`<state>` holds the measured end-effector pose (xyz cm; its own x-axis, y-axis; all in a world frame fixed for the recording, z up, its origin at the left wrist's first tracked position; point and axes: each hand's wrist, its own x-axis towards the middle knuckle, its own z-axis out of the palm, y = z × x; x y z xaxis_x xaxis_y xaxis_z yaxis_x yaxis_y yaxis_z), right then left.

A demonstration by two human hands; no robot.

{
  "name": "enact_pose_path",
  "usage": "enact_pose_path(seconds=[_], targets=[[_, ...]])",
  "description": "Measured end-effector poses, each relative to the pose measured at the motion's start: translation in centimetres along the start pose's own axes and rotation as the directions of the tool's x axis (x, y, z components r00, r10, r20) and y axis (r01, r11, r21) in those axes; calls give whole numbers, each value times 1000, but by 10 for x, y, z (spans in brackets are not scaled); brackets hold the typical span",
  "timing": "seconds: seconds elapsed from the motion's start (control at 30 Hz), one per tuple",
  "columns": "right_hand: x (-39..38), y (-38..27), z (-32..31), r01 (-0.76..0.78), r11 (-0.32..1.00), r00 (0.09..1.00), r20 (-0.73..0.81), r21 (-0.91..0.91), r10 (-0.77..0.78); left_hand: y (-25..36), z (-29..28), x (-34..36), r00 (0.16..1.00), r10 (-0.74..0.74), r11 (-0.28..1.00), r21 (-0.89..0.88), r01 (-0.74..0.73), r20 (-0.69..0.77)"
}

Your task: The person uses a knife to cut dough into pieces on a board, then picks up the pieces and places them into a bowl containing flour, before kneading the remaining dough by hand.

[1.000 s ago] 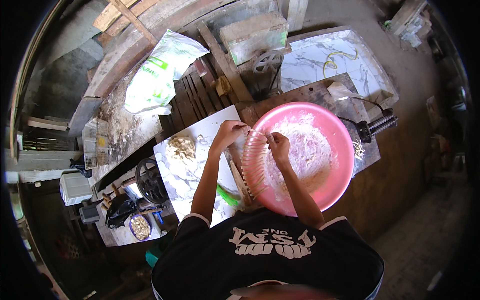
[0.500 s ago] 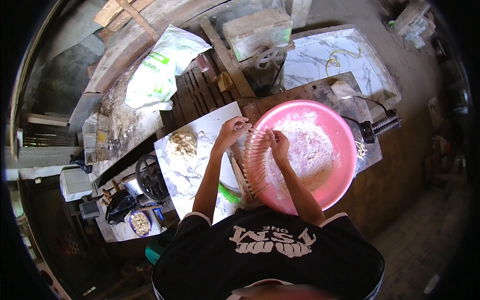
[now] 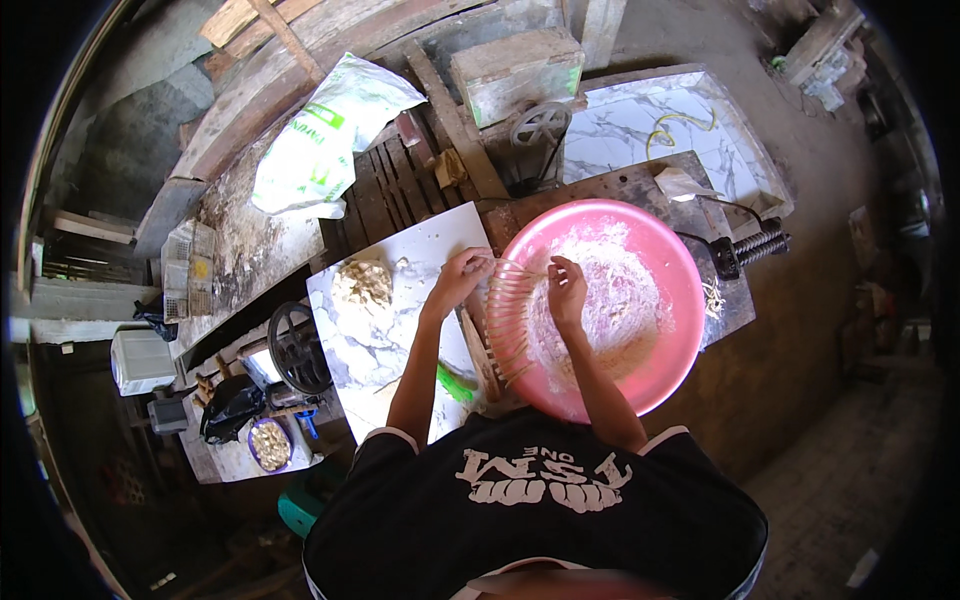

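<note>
A large pink basin (image 3: 672,235) holds white flour or powder (image 3: 610,270), browner near its lower side. Along its left part lies a row of thin, pale dough strips (image 3: 508,315), side by side. My left hand (image 3: 462,283) is above the basin's left rim, fingers pinched at the left end of a strip. Over the basin, my right hand (image 3: 566,295) has its fingertips drawn together by the other end of that strip, which stretches between the hands. The fingertips are small in view.
Left of the basin, a marble-patterned board (image 3: 355,345) carries a pile of pale dough pieces (image 3: 363,287) and a green tool (image 3: 455,385). A white sack (image 3: 330,135) lies beyond it. A black wheel (image 3: 298,350) stands left of the board, and a shock-absorber-like spring (image 3: 762,248) right of the basin.
My right hand has moved slightly right and turned, its fingers lifting a little. My left hand has shifted slightly down and left. The view has drifted slightly.
</note>
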<state>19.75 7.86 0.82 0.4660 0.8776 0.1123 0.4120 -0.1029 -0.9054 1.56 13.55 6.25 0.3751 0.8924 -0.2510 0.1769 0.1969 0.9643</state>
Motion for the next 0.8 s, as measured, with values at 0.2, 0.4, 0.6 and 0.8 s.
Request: enact_pose_path(seconds=[0.2, 0.4, 0.6, 0.8], targets=[[5, 5, -14, 223, 953, 948, 271, -206, -164, -9, 6, -2, 995, 56, 998, 26, -55, -79], [14, 8, 0, 399, 840, 893, 364, -369, -264, -2, 5, -2, 999, 0, 996, 84, 4, -53], [20, 8, 0, 409, 859, 868, 422, -309, -261, 4, -2, -8, 997, -79, 987, 138, 80, -11], [19, 12, -3, 445, 859, 869, 353, -252, -346, -6, -12, -10, 986, -146, 987, 84, 139, 78]])
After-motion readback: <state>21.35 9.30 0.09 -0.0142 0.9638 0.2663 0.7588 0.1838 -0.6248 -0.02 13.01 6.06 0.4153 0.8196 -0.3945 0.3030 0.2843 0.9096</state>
